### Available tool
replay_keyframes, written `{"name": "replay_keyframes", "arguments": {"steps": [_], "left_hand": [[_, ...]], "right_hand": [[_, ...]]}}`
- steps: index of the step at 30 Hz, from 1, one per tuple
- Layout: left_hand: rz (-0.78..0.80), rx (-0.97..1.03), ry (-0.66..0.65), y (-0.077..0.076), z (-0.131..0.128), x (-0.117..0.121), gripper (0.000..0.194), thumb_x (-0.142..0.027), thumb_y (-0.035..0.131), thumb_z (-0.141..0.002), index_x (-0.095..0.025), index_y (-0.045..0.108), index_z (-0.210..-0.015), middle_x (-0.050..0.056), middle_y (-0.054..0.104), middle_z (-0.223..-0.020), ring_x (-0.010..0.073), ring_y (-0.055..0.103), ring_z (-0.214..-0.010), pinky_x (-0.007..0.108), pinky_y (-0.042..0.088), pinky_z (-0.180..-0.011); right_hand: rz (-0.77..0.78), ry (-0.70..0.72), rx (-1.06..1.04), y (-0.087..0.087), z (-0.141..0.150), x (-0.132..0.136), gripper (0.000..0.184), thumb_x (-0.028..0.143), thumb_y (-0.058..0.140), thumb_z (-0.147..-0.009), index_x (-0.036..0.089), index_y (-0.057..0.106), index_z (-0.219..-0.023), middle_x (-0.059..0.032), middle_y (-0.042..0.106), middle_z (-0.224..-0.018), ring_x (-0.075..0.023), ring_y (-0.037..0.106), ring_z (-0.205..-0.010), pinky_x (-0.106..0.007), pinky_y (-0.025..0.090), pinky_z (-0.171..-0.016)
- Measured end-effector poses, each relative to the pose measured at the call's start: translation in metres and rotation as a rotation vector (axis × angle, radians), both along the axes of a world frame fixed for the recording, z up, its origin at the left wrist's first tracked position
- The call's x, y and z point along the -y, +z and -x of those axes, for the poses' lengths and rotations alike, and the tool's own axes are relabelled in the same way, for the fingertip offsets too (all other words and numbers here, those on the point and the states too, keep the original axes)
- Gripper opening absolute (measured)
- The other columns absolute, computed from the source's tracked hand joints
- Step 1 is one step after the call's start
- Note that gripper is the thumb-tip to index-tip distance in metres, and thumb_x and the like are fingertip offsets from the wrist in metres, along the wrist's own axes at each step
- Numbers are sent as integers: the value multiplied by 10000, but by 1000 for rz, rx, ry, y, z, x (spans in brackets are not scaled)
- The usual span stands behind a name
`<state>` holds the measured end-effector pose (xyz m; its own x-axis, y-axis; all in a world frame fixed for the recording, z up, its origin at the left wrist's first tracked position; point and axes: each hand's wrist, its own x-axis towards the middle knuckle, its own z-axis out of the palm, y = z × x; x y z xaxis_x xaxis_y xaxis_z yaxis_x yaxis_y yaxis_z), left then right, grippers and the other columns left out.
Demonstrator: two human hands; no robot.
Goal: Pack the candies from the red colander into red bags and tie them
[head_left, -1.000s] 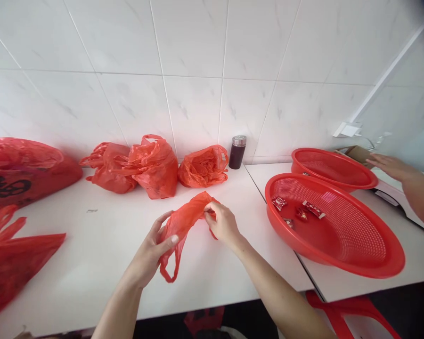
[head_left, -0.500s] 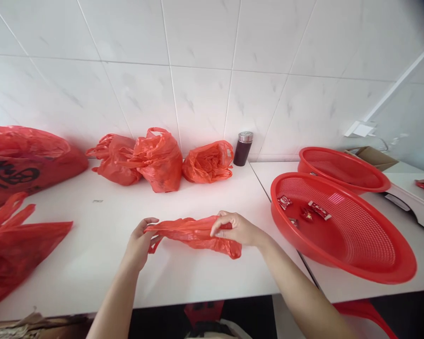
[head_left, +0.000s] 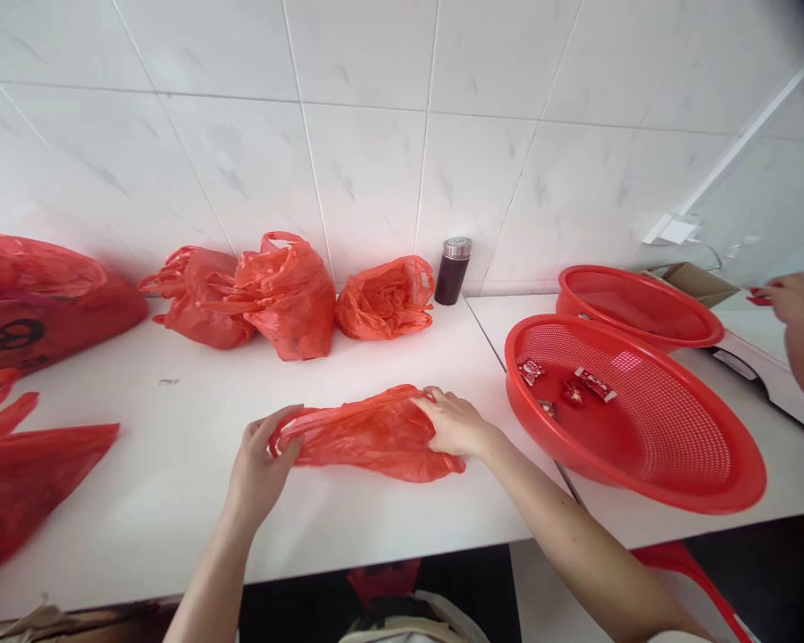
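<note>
A thin red plastic bag [head_left: 365, 438] is stretched between my two hands just over the white table. My left hand [head_left: 261, 451] pinches its left end, where the handle loop is. On the bag's right side, my right hand [head_left: 456, 424] grips the upper edge, with the fingertips partly hidden by the film. The bag looks flat and crumpled. To the right of my right hand is a large red plastic basket [head_left: 697, 446] holding several small wrapped snacks [head_left: 595, 384].
Along the tiled wall stand filled red bags [head_left: 288, 299], a crumpled red bag [head_left: 385, 299] and a dark flask [head_left: 452, 272]. More red bags [head_left: 33, 473] lie at left. A second basket [head_left: 643, 308] sits behind the first. Another person's hand [head_left: 800, 299] holds something red at far right.
My hands have spread the bag wider and flatter, and its upper edge has risen. The other person's hand has come further into view at right. The view has shifted slightly.
</note>
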<state>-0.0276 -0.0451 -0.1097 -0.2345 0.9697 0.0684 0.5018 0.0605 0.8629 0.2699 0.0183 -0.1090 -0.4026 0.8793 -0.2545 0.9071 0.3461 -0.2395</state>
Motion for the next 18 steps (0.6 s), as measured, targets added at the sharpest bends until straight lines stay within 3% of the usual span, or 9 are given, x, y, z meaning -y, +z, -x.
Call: {"name": "replay_keyframes", "arguments": {"steps": [3, 5, 8, 11, 14, 16, 18], "left_hand": [[-361, -406, -47, 10, -29, 7, 220, -313, 557, -841, -259, 721, -978, 117, 459, -1349, 328, 397, -1306, 533, 342, -1047], [-439, -588, -112, 10, -51, 10, 191, -297, 560, -862, -280, 749, -884, 81, 377, -1475, 345, 270, -1400, 595, 205, -1103], [-309, -751, -134, -7, -68, 1, 210, -360, 561, -881, -327, 768, -898, 64, 303, -1547, 395, 166, -1431, 701, 121, -1060], [-177, -840, -65, -29, -59, -20, 270, -348, 502, -903, -283, 764, -921, 85, 262, -1566, 424, 150, -1424, 725, 152, -1029], [-43, -914, -49, -36, -38, -38, 334, -205, 424, -887, -224, 700, -1073, 134, 432, -1442, 375, 337, -1343, 662, 200, -1062], [42, -928, -50, -33, -24, -44, 440, -117, 388, -839, -206, 635, -1193, 135, 590, -1206, 323, 518, -1159, 581, 308, -1042], [99, -925, -57, -27, -12, -44, 504, -83, 384, -799, -226, 628, -1216, 113, 626, -1025, 299, 590, -996, 497, 432, -938]], "right_hand": [[-1, 6, 21, 4, 5, 2, 865, 267, 642, -651, 318, 324, -1454, -98, 414, -1369, -292, 517, -1049, -367, 427, -815], [3, 12, 52, 5, 10, 4, 904, 320, 667, -642, 315, 301, -1468, -111, 443, -1327, -310, 507, -1036, -385, 423, -816], [14, 42, 105, 7, 16, 10, 939, 352, 707, -593, 304, 336, -1454, -119, 449, -1313, -334, 480, -1060, -406, 419, -836], [22, 93, 126, 8, 16, 19, 973, 365, 737, -560, 300, 354, -1452, -124, 417, -1363, -344, 451, -1111, -433, 404, -890], [30, 127, 126, 10, 8, 24, 1008, 393, 755, -552, 288, 342, -1466, -141, 324, -1464, -364, 402, -1205, -474, 362, -963], [32, 121, 122, 10, 0, 23, 981, 373, 751, -565, 295, 356, -1459, -141, 293, -1491, -363, 402, -1224, -483, 350, -981], [33, 78, 125, 9, -8, 19, 935, 335, 747, -573, 303, 393, -1438, -136, 308, -1485, -358, 435, -1200, -477, 365, -969]]}}
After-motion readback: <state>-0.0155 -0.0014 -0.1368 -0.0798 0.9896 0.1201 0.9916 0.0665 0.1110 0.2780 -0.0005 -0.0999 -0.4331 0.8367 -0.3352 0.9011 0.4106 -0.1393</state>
